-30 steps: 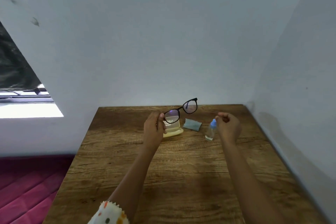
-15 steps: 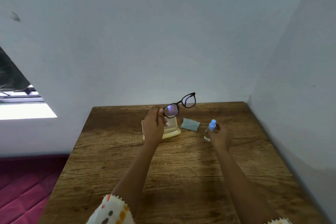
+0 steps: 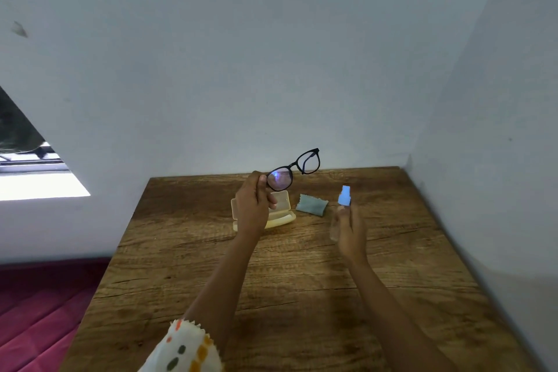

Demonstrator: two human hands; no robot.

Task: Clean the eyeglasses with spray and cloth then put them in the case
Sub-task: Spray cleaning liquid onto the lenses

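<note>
The wooden table (image 3: 302, 296) sits pushed into a corner of pale walls, and your things lie near its far edge. Your left hand (image 3: 253, 205) holds the glasses (image 3: 280, 180) up above the table, fingers (image 3: 260, 183) pinching the frame at the outer edge of one lens. That looks like a way to keep skin off the glass and leave both lenses exposed. The frame tilts, with the far lens higher.

Your right hand (image 3: 350, 232) grips the clear spray bottle (image 3: 345, 196) with its blue cap up, to the right of the glasses and lower. It seems set for spraying. I cannot tell if its base is clear of the table.

The case (image 3: 282, 218) lies open beneath your left hand with its lid raised, ready for the glasses at the end. The cloth (image 3: 311, 205) lies crumpled between case and bottle, near either hand for wiping.
</note>
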